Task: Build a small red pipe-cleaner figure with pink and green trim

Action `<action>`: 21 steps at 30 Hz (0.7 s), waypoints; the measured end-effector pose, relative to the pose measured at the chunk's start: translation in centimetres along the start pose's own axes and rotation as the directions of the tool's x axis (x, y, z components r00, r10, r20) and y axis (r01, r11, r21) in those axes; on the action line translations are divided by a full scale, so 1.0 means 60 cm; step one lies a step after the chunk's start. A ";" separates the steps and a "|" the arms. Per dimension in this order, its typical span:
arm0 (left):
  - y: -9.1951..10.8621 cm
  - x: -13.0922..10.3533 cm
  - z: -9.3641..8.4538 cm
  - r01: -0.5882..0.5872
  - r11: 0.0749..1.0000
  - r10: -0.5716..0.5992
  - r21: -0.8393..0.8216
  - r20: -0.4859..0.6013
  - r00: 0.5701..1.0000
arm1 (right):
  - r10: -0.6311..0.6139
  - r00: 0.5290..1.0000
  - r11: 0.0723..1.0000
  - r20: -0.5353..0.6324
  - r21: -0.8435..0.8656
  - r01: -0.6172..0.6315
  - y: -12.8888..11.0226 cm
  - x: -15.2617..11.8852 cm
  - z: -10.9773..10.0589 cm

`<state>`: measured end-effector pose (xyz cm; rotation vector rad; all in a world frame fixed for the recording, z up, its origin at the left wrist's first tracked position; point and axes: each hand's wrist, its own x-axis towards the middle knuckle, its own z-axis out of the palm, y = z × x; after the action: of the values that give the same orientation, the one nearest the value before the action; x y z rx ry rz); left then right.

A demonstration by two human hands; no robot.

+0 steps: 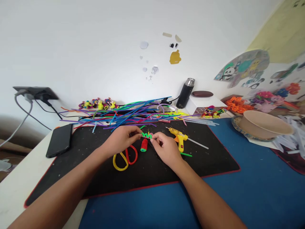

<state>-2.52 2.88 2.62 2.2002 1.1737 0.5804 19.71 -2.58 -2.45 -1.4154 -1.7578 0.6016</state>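
Note:
Between my two hands is a green pipe cleaner (146,135) bent into a zigzag. My left hand (125,138) pinches its left end, and my right hand (165,146) pinches the right end. Just below it on the black mat stands a small red coil of pipe cleaner (144,145) with a green end. Scissors with one yellow and one red handle (120,161) lie under my left hand, their blades not visible. Right of my right hand rests a yellow glue gun (179,136) with a clear glue stick in its back.
Many coloured pipe cleaners (133,113) lie along the wall. A phone (59,140) is at the mat's left edge. A black flask (186,93) leans behind, near a white box (203,105). At right stands a beige bowl (267,124). Small colourful figures (98,103) sit at the back.

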 end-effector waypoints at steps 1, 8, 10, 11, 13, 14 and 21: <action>-0.002 0.000 0.003 -0.003 1.000 0.003 0.016 -0.014 1.000 | 0.002 1.000 1.000 -0.001 -0.001 -0.002 0.001 0.000 0.001; -0.020 -0.001 0.042 -0.058 0.998 0.054 -0.019 -0.157 0.986 | 0.021 1.000 1.000 -0.010 -0.008 -0.022 0.006 0.002 0.004; -0.028 -0.001 0.055 -0.052 0.999 0.050 -0.003 -0.206 0.977 | 0.030 1.000 0.999 -0.008 -0.011 -0.030 0.006 0.004 0.004; -0.031 -0.001 0.061 -0.038 0.999 0.038 0.003 -0.206 0.978 | 0.033 0.999 0.999 -0.009 -0.011 -0.033 0.006 0.004 0.004; -0.038 -0.001 0.070 -0.018 1.000 0.020 0.009 -0.220 0.975 | 0.037 0.999 0.999 -0.014 -0.012 -0.037 0.007 0.005 0.004; -0.040 -0.001 0.073 -0.009 1.000 0.011 0.012 -0.223 0.975 | 0.039 0.999 0.999 -0.017 -0.014 -0.039 0.008 0.006 0.004; -0.043 -0.003 0.090 0.010 0.999 0.003 0.047 -0.267 0.964 | 0.054 0.998 0.998 -0.020 -0.037 -0.055 0.016 0.008 0.008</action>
<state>-0.89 2.35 -3.13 2.2087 1.3391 0.8777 19.84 -1.83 -3.33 -1.4946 -1.7290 0.5848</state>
